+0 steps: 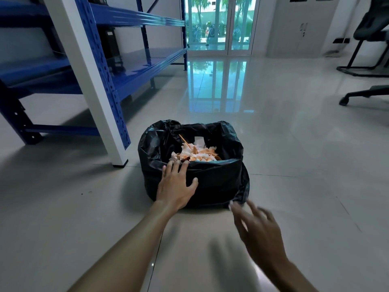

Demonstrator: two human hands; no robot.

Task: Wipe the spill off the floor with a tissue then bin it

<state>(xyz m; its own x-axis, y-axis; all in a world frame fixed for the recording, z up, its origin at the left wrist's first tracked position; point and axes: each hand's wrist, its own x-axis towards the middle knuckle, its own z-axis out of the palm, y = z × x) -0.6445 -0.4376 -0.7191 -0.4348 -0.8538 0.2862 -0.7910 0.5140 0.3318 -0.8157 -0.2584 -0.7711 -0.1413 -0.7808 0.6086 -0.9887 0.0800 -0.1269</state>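
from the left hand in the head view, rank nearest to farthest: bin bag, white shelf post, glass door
1. bin bag: the left hand rests flat on its near side.
2. white shelf post: on the floor, left of the bag.
3. glass door: far across the room, straight ahead.

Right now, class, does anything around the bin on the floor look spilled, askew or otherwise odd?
No spill shows on the pale tiled floor. The black plastic bin liner hangs loose and bunched at its right side, and orange-stained crumpled tissues fill it. The left hand rests on its rim; the empty right hand is blurred.
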